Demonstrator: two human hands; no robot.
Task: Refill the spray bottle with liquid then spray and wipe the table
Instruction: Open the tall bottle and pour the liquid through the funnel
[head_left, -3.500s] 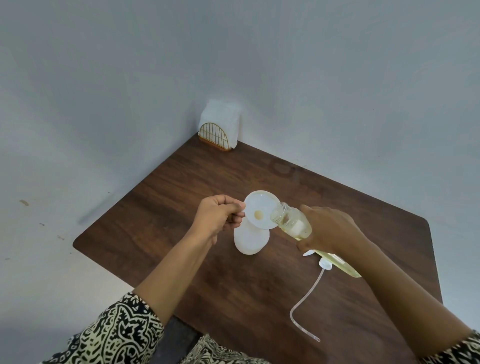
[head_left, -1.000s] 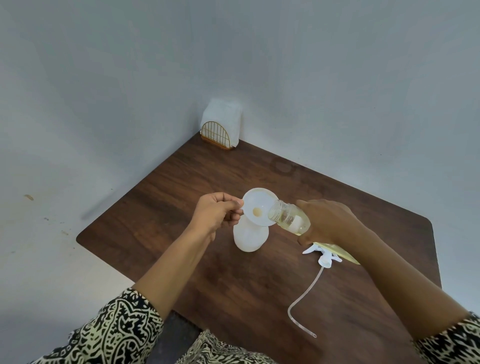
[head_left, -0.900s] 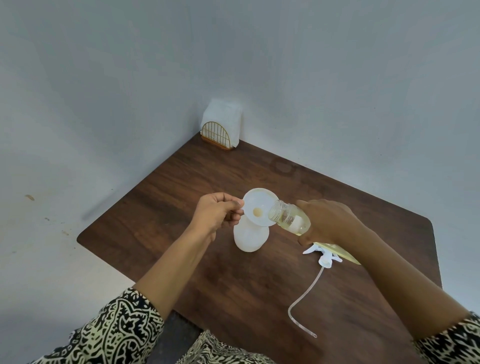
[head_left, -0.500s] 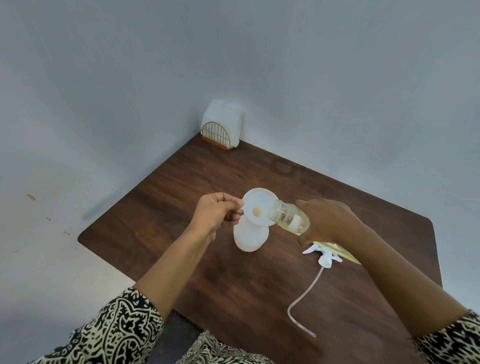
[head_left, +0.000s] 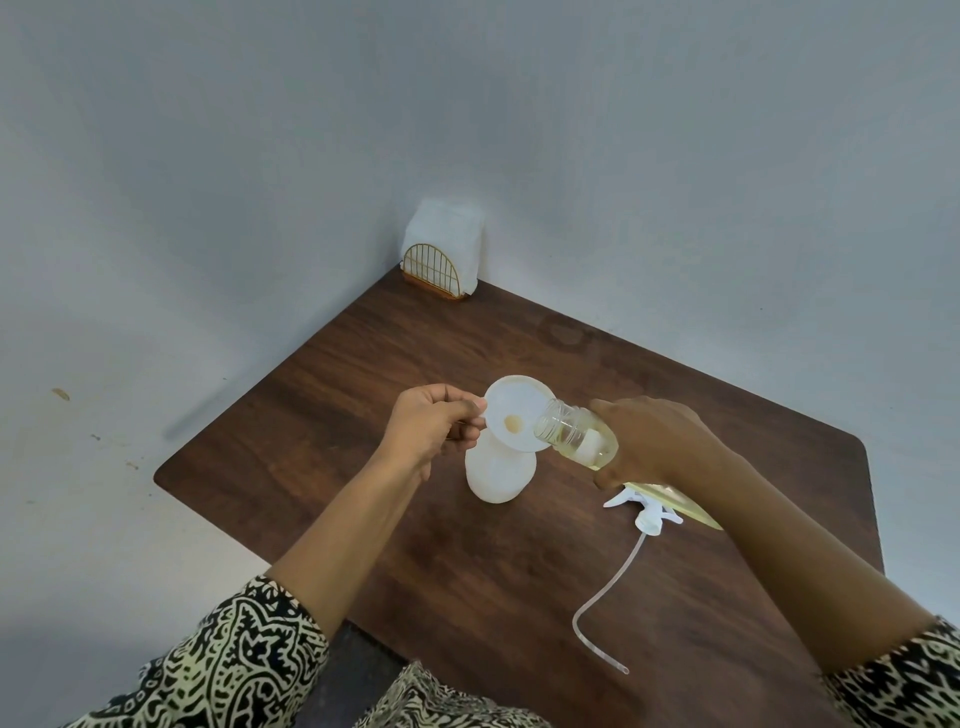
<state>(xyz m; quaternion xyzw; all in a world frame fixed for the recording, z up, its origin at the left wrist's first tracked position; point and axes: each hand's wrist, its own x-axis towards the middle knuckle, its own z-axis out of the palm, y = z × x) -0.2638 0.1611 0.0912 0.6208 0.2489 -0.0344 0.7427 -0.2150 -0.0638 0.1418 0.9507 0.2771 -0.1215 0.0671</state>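
Note:
A white spray bottle (head_left: 500, 475) stands upright in the middle of the brown table (head_left: 363, 395), with a white funnel (head_left: 514, 413) set in its neck. My left hand (head_left: 434, 423) pinches the funnel's left rim. My right hand (head_left: 657, 441) grips a clear refill bottle (head_left: 574, 434) of pale yellow liquid, tipped nearly flat with its open mouth over the funnel's right edge. A little yellow liquid lies at the funnel's centre. The white spray head (head_left: 647, 512) with its long dip tube (head_left: 597, 608) lies on the table, partly under my right wrist.
A gold wire holder with white napkins (head_left: 444, 260) stands in the table's far corner against the grey wall. A faint ring mark (head_left: 566, 332) shows on the wood at the back. The table's near left edge drops to a grey floor.
Over the last seconds the refill bottle's mouth has risen and tipped a little further over the funnel. Both hands have otherwise stayed in place.

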